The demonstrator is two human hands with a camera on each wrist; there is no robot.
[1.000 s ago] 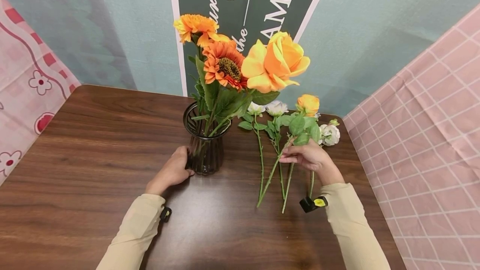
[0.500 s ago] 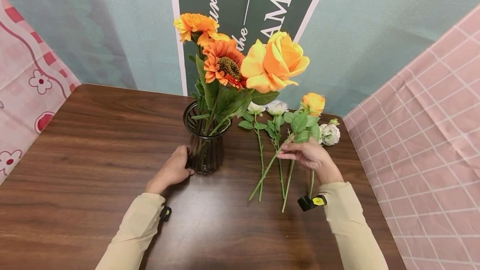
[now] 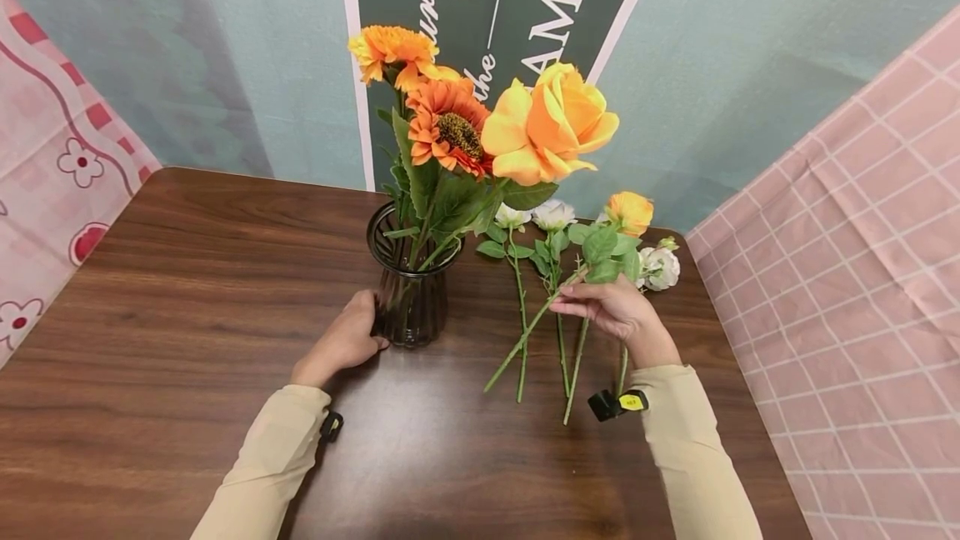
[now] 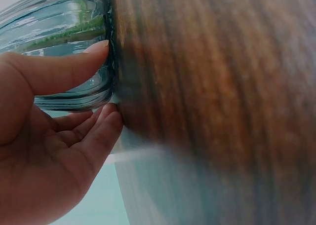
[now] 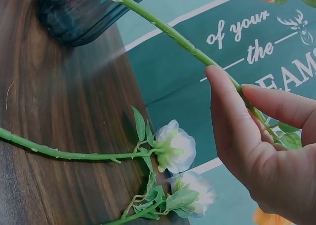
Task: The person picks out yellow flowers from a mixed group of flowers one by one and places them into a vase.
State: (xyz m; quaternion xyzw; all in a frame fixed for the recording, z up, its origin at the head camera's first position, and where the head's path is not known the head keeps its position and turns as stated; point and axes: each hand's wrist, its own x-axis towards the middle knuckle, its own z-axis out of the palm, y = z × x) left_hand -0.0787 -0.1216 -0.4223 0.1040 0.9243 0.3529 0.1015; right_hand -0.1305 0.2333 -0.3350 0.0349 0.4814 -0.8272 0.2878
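Note:
My left hand [image 3: 345,344] holds the base of a dark ribbed glass vase [image 3: 412,315], which stands upright on the table. In the left wrist view the thumb lies across the glass [image 4: 59,30] and the fingers reach round its other side. Between thumb and fingertips, my right hand [image 3: 618,311] pinches the stem [image 5: 168,30] of a small yellow-orange flower [image 3: 630,212]. Its cut end slants down-left towards the vase, above the other stems. The vase bears an orange sunflower [image 3: 453,132], a large yellow-orange rose [image 3: 555,123] and a ruffled orange bloom [image 3: 393,57].
Several white flowers [image 3: 555,215] lie on the wooden table [image 3: 225,290] right of the vase, stems towards me. Another white bloom [image 3: 660,269] is beside my right hand. A blue-green cloth [image 3: 300,65] backs the table; a pink checked cloth [image 3: 840,232] stands on the right.
The pinched stem's lower end has swung left and up, towards the vase, and its bloom has shifted right. My right hand moved slightly left; my left hand and the vase stayed in place.

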